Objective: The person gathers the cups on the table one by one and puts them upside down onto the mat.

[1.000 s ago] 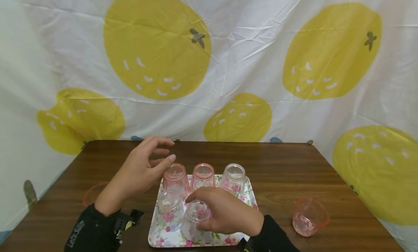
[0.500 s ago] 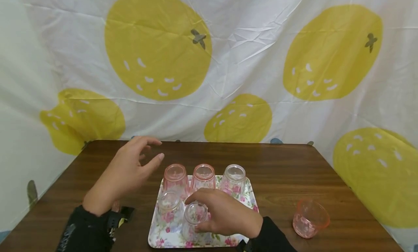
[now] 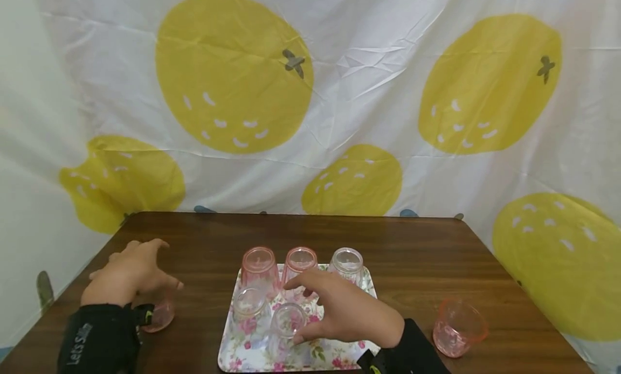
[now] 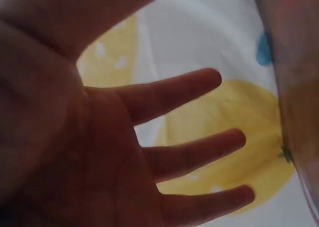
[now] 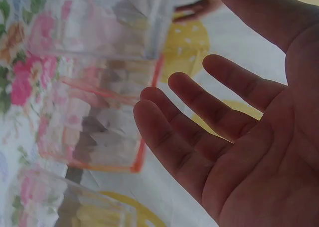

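My left hand [image 3: 128, 274], fingers spread, hovers at the table's left over a pink glass [image 3: 162, 316] that the hand and wrist partly hide. In the left wrist view its fingers [image 4: 184, 152] are extended, with a blurred glass edge [image 4: 304, 102] at the right. On the floral tray [image 3: 233, 358], a clear glass [image 3: 288, 323] stands upside down at the front. Beside it is my right hand [image 3: 349, 312], thumb and fingers apart around its right side. The right wrist view shows a gap between the right fingers [image 5: 169, 137] and the glasses.
Also upside down on the tray are another clear glass [image 3: 249, 309], two pink glasses [image 3: 259, 266] at the back and a clear one [image 3: 347, 263] at back right. An upright pink glass [image 3: 458, 328] stands on the brown table [image 3: 412, 266] at right. A lemon-print cloth [image 3: 354, 110] hangs behind.
My left hand has moved left and down, from beside the back glasses to over the left pink glass. My right hand's fingers have spread away from the front clear glass, which stays on the tray.
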### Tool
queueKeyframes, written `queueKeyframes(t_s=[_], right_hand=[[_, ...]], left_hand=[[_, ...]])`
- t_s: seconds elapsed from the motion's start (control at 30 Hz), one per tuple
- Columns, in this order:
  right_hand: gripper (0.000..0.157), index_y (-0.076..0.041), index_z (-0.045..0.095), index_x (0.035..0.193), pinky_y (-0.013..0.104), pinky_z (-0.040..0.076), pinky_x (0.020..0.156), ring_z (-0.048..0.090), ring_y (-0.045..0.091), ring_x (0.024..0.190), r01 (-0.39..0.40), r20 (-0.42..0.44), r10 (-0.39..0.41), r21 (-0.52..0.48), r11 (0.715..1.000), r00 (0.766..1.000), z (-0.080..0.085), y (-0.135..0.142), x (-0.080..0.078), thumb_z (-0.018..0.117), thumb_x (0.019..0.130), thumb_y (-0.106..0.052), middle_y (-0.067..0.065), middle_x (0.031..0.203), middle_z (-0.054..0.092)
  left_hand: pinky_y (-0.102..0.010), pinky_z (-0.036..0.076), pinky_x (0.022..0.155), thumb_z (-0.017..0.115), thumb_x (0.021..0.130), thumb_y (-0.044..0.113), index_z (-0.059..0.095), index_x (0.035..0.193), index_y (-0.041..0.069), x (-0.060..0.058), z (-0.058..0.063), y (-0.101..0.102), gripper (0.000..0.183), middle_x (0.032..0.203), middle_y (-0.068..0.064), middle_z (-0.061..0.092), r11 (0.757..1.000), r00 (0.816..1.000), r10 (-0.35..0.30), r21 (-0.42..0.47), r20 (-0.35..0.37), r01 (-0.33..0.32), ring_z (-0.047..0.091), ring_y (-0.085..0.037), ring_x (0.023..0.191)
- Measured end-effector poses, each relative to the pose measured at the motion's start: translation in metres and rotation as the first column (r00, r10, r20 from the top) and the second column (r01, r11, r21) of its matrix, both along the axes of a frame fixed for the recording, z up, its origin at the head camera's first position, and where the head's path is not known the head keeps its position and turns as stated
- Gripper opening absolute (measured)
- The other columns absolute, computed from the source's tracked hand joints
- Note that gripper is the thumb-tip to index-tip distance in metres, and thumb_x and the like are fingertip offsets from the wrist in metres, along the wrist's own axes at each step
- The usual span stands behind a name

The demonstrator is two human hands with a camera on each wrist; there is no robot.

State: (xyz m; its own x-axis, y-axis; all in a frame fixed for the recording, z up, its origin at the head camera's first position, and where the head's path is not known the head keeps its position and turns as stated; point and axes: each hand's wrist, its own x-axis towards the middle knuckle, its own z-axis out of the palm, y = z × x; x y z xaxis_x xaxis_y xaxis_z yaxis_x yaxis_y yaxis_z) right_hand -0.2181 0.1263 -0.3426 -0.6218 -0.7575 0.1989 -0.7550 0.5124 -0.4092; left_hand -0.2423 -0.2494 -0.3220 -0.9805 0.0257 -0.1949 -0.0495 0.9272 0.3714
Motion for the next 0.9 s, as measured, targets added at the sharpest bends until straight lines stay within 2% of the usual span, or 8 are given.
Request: queueKeyframes(t_s=[0.07, 0.13, 0.2, 0.3, 0.43, 0.63, 0.77, 0.9], right_hand=[[0.072, -0.02, 0.053, 0.138, 0.034, 0.056, 0.088, 0.059, 0.011, 0.104, 0.007, 0.018, -0.007, -0.011, 1.0, 1.0, 0.004, 0.004, 0.0, 0.085, 0.075, -0.037, -0.002, 0.134, 0.06], [0.075, -0.022, 0.05, 0.141, 0.035, 0.055, 0.089, 0.058, 0.011, 0.105, 0.011, 0.032, -0.01, -0.023, 1.0, 0.999, 0.008, 0.008, 0.0, 0.084, 0.076, -0.037, -0.003, 0.135, 0.059], [0.077, -0.025, 0.047, 0.143, 0.035, 0.055, 0.088, 0.057, 0.01, 0.107, 0.014, 0.041, -0.013, -0.034, 0.999, 0.999, 0.011, 0.012, 0.0, 0.083, 0.076, -0.037, -0.003, 0.138, 0.058], [0.078, -0.029, 0.045, 0.145, 0.035, 0.055, 0.089, 0.056, 0.01, 0.109, 0.026, 0.053, -0.024, -0.051, 0.998, 0.998, 0.015, 0.018, -0.001, 0.081, 0.077, -0.04, -0.004, 0.141, 0.056], [0.077, -0.031, 0.049, 0.142, 0.037, 0.055, 0.087, 0.055, 0.01, 0.107, 0.055, 0.058, -0.051, -0.076, 0.996, 0.997, 0.019, 0.023, -0.001, 0.081, 0.074, -0.045, -0.007, 0.138, 0.056], [0.071, -0.028, 0.053, 0.137, 0.039, 0.055, 0.086, 0.053, 0.009, 0.104, 0.097, 0.065, -0.092, -0.078, 0.992, 0.994, 0.025, 0.028, 0.001, 0.084, 0.074, -0.04, -0.009, 0.131, 0.058], [0.071, -0.03, 0.052, 0.137, 0.039, 0.056, 0.086, 0.053, 0.009, 0.104, 0.107, 0.079, -0.102, -0.064, 0.992, 0.992, 0.026, 0.03, 0.001, 0.085, 0.074, -0.036, -0.01, 0.132, 0.057], [0.073, -0.032, 0.052, 0.137, 0.038, 0.056, 0.086, 0.053, 0.007, 0.104, 0.124, 0.085, -0.119, -0.058, 0.991, 0.989, 0.028, 0.031, 0.001, 0.085, 0.073, -0.04, -0.012, 0.132, 0.057]], left_hand=[[-0.079, 0.041, 0.082, 0.084, 0.068, 0.051, 0.035, 0.144, -0.011, -0.002, -0.004, -0.004, 0.11, 0.134, -0.051, 0.035, 1.0, 0.999, -0.021, 0.011, 0.027, 0.021, 0.038, -0.068, 0.112], [-0.062, 0.05, 0.079, 0.085, 0.07, 0.042, 0.036, 0.143, -0.013, -0.002, -0.007, -0.005, 0.104, 0.13, -0.047, 0.046, 0.999, 0.998, -0.035, 0.04, 0.06, 0.033, 0.051, -0.056, 0.104], [-0.051, 0.051, 0.075, 0.085, 0.071, 0.033, 0.037, 0.141, -0.014, -0.003, -0.009, -0.005, 0.097, 0.124, -0.042, 0.053, 0.997, 0.996, -0.038, 0.07, 0.085, 0.032, 0.056, -0.044, 0.096], [-0.044, 0.046, 0.07, 0.084, 0.072, 0.022, 0.041, 0.14, -0.012, -0.005, -0.01, -0.003, 0.087, 0.12, -0.036, 0.058, 0.994, 0.993, -0.023, 0.111, 0.12, 0.009, 0.054, -0.035, 0.088], [-0.046, 0.049, 0.074, 0.085, 0.073, 0.023, 0.049, 0.134, -0.012, -0.007, -0.01, -0.002, 0.08, 0.12, -0.037, 0.058, 0.993, 0.992, -0.03, 0.115, 0.122, 0.016, 0.055, -0.036, 0.091], [-0.051, 0.052, 0.077, 0.087, 0.07, 0.03, 0.046, 0.136, -0.012, -0.003, -0.006, -0.003, 0.088, 0.119, -0.036, 0.058, 0.995, 0.988, -0.002, 0.097, 0.152, -0.013, 0.057, -0.038, 0.095], [-0.049, 0.052, 0.076, 0.083, 0.071, 0.02, 0.053, 0.128, -0.011, -0.001, -0.005, -0.005, 0.071, 0.116, -0.035, 0.059, 0.995, 0.987, 0.008, 0.095, 0.161, -0.024, 0.056, -0.036, 0.091], [-0.051, 0.053, 0.075, 0.082, 0.073, 0.02, 0.06, 0.121, -0.007, -0.001, -0.006, -0.006, 0.059, 0.113, -0.035, 0.06, 0.996, 0.987, 0.012, 0.082, 0.16, -0.026, 0.057, -0.037, 0.091]])
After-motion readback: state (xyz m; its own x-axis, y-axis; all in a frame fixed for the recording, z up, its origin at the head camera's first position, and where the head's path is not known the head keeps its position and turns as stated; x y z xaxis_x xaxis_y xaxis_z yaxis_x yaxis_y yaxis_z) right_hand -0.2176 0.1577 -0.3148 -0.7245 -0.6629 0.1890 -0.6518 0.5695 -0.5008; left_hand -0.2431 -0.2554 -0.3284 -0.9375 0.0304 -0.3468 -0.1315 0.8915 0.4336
